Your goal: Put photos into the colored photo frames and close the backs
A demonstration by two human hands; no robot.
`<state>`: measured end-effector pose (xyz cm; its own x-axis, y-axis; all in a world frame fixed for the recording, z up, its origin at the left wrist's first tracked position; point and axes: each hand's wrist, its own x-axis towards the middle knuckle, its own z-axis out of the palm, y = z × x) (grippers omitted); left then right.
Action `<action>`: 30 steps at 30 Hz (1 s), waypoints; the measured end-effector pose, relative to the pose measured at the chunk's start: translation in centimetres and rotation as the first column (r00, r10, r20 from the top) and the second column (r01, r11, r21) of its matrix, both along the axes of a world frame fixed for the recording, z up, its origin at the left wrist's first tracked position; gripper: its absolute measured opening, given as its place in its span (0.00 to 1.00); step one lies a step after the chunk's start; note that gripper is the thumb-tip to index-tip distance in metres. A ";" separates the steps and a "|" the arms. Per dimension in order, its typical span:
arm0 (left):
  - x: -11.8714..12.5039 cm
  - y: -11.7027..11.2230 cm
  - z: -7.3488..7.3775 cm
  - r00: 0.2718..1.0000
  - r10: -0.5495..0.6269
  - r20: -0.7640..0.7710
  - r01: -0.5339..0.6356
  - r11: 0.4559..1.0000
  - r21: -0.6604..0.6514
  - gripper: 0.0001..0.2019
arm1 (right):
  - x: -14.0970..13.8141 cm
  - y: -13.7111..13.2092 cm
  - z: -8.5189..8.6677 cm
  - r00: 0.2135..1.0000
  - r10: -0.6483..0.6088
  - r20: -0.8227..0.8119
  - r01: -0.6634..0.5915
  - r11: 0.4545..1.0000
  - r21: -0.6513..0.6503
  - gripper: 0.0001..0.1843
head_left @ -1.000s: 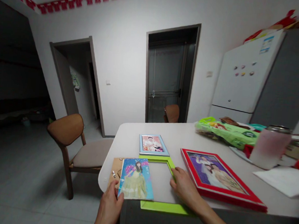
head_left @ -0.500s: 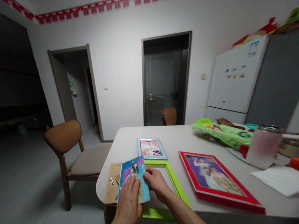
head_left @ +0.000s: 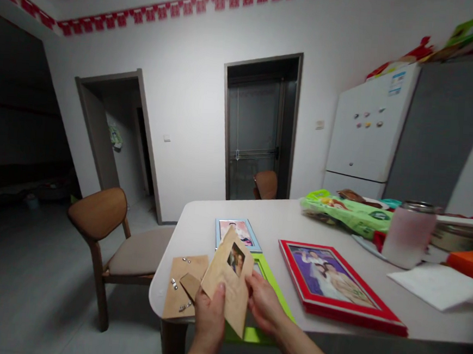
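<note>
Both hands hold a tan paper sheet (head_left: 227,293) with a small photo printed on it, raised and tilted above the table. My left hand (head_left: 210,314) grips its lower left edge, thumb on the front. The right edge is pinched by my right hand (head_left: 265,303). Beneath lies an empty-looking green picture frame (head_left: 275,292), partly hidden by the sheet and hands. At the left is a brown frame backing board (head_left: 173,298) with metal clips and a stand flap. A light blue framed photo (head_left: 249,233) lies behind the sheet, partly covered.
A red framed photo (head_left: 343,278) lies to the right on the white table (head_left: 286,219). Beyond it are a white paper (head_left: 436,285), a pink jar (head_left: 410,234) and a green bag (head_left: 352,213). A wooden chair (head_left: 100,218) stands at the left.
The blue picture side with a drawn figure, facing me earlier, no longer shows; a tan side with a small photo faces me. My hands have lifted and tilted the sheet, uncovering more backing board.
</note>
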<state>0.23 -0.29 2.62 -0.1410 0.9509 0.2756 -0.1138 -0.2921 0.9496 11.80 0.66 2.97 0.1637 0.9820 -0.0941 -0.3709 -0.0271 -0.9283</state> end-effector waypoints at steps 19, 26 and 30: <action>-1.2 -1.4 -2.2 0.480 -0.260 -0.838 0.343 0.935 -0.093 0.27 | 6.2 4.1 -2.0 0.516 -0.039 0.856 0.128 0.991 -0.032 0.20; -1.1 -1.6 -1.9 0.366 -0.272 -0.890 0.359 0.923 -0.135 0.29 | 6.5 3.8 -1.4 0.289 0.004 0.957 0.131 0.990 -0.044 0.16; -1.3 -1.6 -1.8 0.333 -0.289 -0.897 0.393 0.908 -0.147 0.33 | 6.3 3.4 -1.3 0.186 0.018 0.982 0.152 0.987 -0.047 0.16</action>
<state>-1.03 -1.93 0.83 0.5627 0.8204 0.1016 0.6614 -0.5205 0.5401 18.15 4.05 1.66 0.2708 0.9577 0.0973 0.8280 -0.1801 -0.5310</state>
